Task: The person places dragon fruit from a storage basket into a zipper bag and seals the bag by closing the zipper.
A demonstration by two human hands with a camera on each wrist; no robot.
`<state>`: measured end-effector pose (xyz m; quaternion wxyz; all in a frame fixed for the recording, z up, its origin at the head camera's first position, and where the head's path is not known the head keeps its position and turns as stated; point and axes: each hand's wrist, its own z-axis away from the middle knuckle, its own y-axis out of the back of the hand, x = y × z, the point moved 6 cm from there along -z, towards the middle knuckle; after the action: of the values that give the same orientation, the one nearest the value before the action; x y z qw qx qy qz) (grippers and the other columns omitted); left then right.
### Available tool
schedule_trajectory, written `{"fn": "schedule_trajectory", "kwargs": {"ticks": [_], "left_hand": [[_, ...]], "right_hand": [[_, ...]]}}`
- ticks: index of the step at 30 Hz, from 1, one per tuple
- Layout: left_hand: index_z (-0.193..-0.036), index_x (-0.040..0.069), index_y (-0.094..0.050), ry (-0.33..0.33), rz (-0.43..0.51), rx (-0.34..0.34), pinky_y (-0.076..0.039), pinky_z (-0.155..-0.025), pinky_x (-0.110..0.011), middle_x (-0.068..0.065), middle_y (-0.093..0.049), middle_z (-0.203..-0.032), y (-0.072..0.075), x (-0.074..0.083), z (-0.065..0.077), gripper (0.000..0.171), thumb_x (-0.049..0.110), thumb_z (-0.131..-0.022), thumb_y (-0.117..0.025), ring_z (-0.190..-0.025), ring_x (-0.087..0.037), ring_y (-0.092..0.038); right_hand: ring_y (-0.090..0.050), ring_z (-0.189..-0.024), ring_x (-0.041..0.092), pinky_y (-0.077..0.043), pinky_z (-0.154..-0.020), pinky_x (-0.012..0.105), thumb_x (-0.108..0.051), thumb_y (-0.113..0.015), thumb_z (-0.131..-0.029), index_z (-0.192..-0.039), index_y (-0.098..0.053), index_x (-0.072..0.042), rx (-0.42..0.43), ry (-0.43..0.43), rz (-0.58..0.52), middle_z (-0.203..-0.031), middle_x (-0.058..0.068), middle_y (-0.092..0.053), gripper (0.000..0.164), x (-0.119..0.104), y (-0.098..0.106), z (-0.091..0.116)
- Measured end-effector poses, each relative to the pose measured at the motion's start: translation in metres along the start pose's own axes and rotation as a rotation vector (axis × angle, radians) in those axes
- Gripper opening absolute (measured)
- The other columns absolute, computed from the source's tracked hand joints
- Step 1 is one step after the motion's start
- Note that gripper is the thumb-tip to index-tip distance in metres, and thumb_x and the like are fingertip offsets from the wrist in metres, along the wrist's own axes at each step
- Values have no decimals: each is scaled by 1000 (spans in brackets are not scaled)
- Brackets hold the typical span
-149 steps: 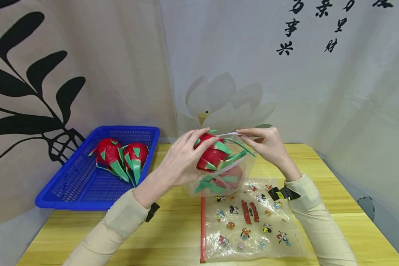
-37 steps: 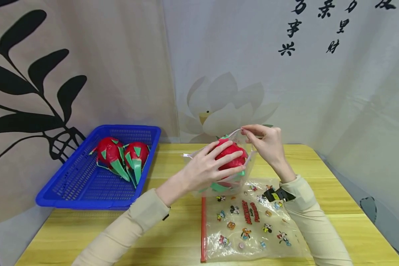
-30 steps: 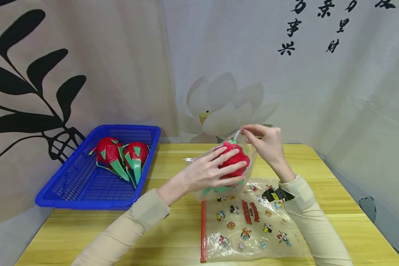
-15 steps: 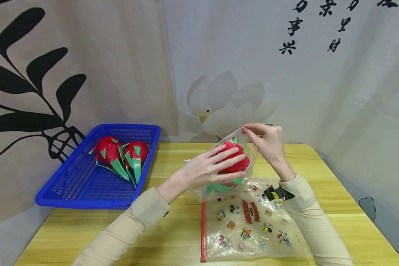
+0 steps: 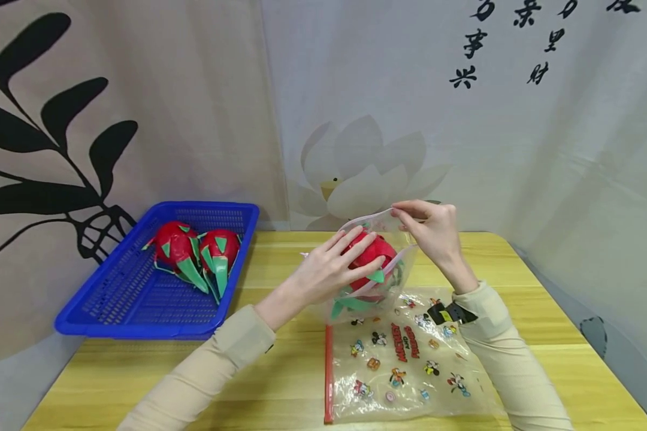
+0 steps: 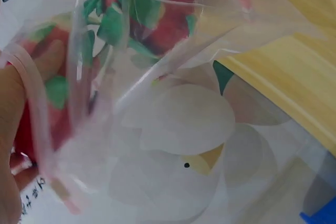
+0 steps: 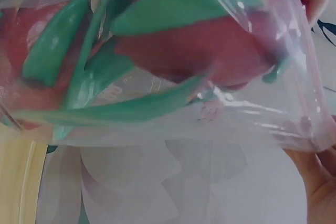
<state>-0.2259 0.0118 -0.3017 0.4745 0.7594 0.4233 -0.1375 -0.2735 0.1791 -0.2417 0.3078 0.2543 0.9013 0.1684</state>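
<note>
My left hand [image 5: 326,269] has its fingers curled round a red dragon fruit [image 5: 374,250] in the mouth of a clear zip bag [image 5: 407,269]. In the left wrist view, the thumb [image 6: 51,59] lies against this fruit, past the bag's zip strip [image 6: 37,98]. My right hand [image 5: 431,230] pinches the bag's upper edge at the right, between thumb and forefinger. Deeper in the bag is a second dragon fruit [image 7: 39,51] with long green leaves, seen through the film in both wrist views.
A clear bag printed with cartoon figures [image 5: 410,383] lies flat on the wooden table [image 5: 280,383], its red zip toward the left. At the left stands a blue basket [image 5: 135,314] holding two more dragon fruits [image 5: 175,245]. A printed curtain [image 5: 356,72] hangs behind the table.
Over five seconds my left hand has moved the dragon fruit from above the bag down into its mouth. In the last half second the fruit has tilted and the bag's mouth has widened.
</note>
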Motion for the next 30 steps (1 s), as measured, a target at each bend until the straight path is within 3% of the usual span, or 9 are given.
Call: {"fn": "schedule_trajectory", "kwargs": {"ticks": [2,4,9,13,20,24,30], "left_hand": [[-131,28,-48,61,-17,-31,-47,-104,-37,-11,-50,-141,-2,-2,0,60,34,-78,-75,-127,-31,-52],[-129,27,-51,114,-27,-43,-50,-99,-36,-11,-52,-139,-2,-4,0,60,35,-76,-77,-122,-31,-55],[-129,24,-53,219,15,-48,-56,-87,-34,-11,-56,-135,-1,-9,0,70,49,-69,-80,-115,-30,-60],[-131,20,-51,251,75,-56,-56,-89,-37,-13,-54,-137,-2,-10,-2,77,51,-67,-80,-116,-32,-60],[-139,18,-46,139,231,-72,-38,-112,-42,-14,-44,-147,-9,-11,3,78,40,-72,-80,-134,-33,-44],[-141,19,-45,81,291,-69,-32,-115,-42,-13,-40,-150,-9,-14,9,74,37,-77,-77,-139,-32,-38],[-133,17,-55,-19,342,106,-38,-111,-42,-15,-49,-142,-3,-16,18,57,31,-82,-73,-134,-31,-45]], "right_hand": [[-71,-62,25,-48,-59,3,-3,-71,-82,-88,-74,4,-8,10,19,-84,20,-73,10,-1,-2,0],[-71,-63,30,-47,-61,1,-2,-71,-82,-89,-74,4,-20,15,24,-84,21,-73,10,-2,-4,0],[-72,-68,28,-47,-63,1,0,-70,-82,-88,-75,3,-44,34,35,-85,19,-74,9,-3,-7,1],[-73,-69,26,-47,-64,1,1,-69,-82,-89,-75,2,-57,60,47,-86,18,-74,9,-6,-9,0],[-72,-63,26,-47,-63,1,4,-66,-83,-88,-74,5,-10,54,52,-84,20,-73,10,-2,-4,-1],[-70,-58,27,-48,-60,2,3,-66,-84,-89,-74,5,9,30,52,-84,20,-73,10,3,-1,0],[-70,-59,26,-47,-59,2,0,-66,-85,-90,-74,4,23,13,53,-85,19,-73,10,4,0,-1]]}}
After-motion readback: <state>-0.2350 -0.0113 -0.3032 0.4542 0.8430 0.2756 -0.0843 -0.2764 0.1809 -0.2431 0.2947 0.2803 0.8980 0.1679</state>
